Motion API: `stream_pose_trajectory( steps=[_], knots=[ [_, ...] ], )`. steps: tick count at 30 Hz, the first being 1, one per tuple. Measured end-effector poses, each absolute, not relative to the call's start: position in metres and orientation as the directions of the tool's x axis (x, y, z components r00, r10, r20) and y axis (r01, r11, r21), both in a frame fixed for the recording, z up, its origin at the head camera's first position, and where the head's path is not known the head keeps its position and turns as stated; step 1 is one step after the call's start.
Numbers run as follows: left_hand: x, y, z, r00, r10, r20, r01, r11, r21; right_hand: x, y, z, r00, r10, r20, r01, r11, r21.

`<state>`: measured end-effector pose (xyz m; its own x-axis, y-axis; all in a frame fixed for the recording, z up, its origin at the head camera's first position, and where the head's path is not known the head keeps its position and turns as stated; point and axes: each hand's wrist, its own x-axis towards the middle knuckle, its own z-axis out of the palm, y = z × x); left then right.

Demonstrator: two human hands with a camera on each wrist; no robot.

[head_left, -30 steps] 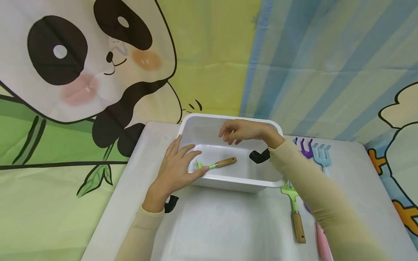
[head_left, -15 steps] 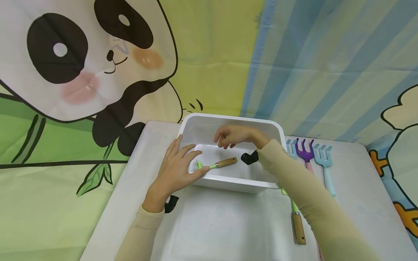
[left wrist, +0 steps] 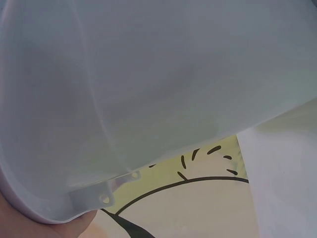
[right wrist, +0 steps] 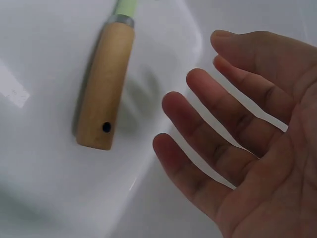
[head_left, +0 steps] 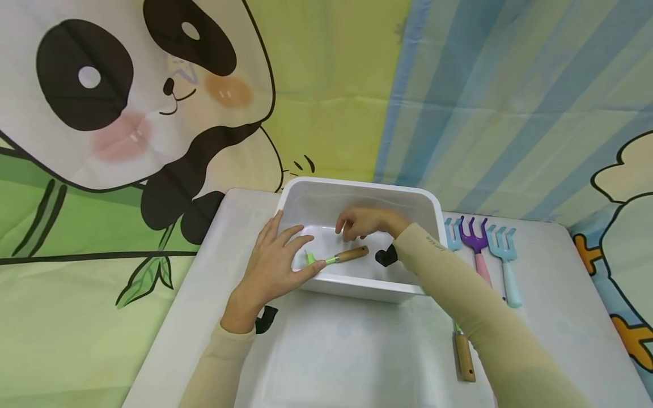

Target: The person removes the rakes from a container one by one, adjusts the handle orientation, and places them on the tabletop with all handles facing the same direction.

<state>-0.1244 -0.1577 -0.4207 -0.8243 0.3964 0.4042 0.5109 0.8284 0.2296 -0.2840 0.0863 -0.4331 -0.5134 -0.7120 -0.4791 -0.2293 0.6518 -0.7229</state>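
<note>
A white plastic bin [head_left: 347, 286] stands on the table, and a small green garden tool with a wooden handle [head_left: 352, 254] lies on its floor. The tool's green head is partly hidden behind my left thumb. My left hand [head_left: 275, 258] rests with spread fingers on the bin's front left corner; in the left wrist view part of it touches the rim. Inside the bin, my right hand [head_left: 364, 222] hangs just behind the wooden handle, holding nothing. Its fingers are loosely bent and apart from the handle [right wrist: 104, 89] in the right wrist view.
Right of the bin lie a purple fork with a pink handle [head_left: 475, 242], a light blue fork [head_left: 504, 252] and another blue fork [head_left: 452, 232]. A second wooden-handled green tool [head_left: 464, 356] lies nearer, partly under my right sleeve. A printed curtain [head_left: 326, 102] hangs behind.
My right hand has moved down and slightly left into the bin, nearer the wooden handle. My left hand has stayed on the bin's corner.
</note>
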Motion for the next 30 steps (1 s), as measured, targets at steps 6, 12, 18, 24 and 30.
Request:
stream_pose_trajectory(
  steps=[6, 12, 18, 24, 30],
  knots=[
    [-0.123, -0.158, -0.420, -0.818, 0.392, 0.421, 0.516, 0.823, 0.236, -0.283, 0.085, -0.438, -0.514, -0.713, -0.477, -0.281, 0.665, -0.692],
    [-0.124, -0.158, -0.420, -0.829, 0.391, 0.399, 0.505, 0.830, 0.236, -0.280, 0.084, -0.441, -0.527, -0.694, -0.491, -0.357, 0.705, -0.613],
    [-0.124, -0.160, -0.420, -0.836, 0.389, 0.387, 0.496, 0.838, 0.228, -0.272, 0.078, -0.454, -0.518, -0.650, -0.556, -0.412, 0.759, -0.504],
    [-0.124, -0.159, -0.420, -0.841, 0.388, 0.377, 0.492, 0.839, 0.234, -0.262, 0.072, -0.463, -0.532, -0.620, -0.576, -0.460, 0.783, -0.418],
    [-0.125, -0.158, -0.420, -0.842, 0.384, 0.380, 0.489, 0.839, 0.237, -0.259, 0.067, -0.465, -0.533, -0.633, -0.561, -0.508, 0.770, -0.386]
  ],
)
